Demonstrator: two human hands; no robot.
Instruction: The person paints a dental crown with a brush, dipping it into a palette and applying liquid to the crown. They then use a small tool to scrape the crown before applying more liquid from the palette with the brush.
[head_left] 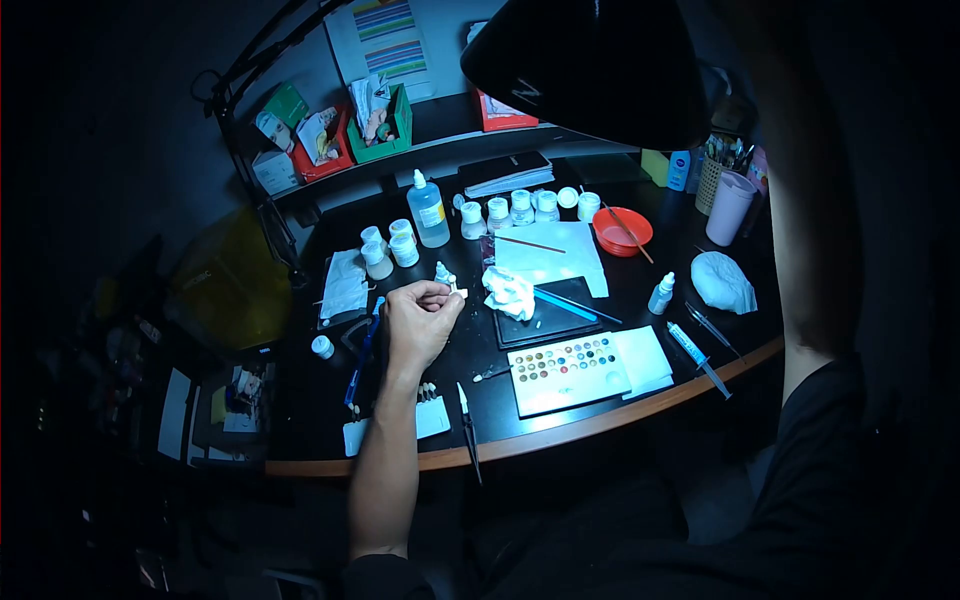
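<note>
My left hand (pixel 425 315) reaches over the left-middle of the black desk. Its thumb and fingers are pinched on a small whitish piece (pixel 460 292), too small to make out exactly. Just behind the fingertips stands a little dropper bottle (pixel 443 272). To the right of the hand, a crumpled white tissue (pixel 508 294) lies on a dark slab (pixel 540 328). My right arm (pixel 805 240) is raised along the right side toward the black lamp shade (pixel 590 70). The right hand is lost in the dark at the top, so its fingers do not show.
A palette of coloured wells (pixel 545 392), tweezers (pixel 468 430), a white holder with small tabs (pixel 432 418) and a syringe (pixel 695 355) lie near the front edge. Behind stand several white-capped jars (pixel 522 208), a large bottle (pixel 430 215), red bowls (pixel 622 238) and a tumbler (pixel 730 208).
</note>
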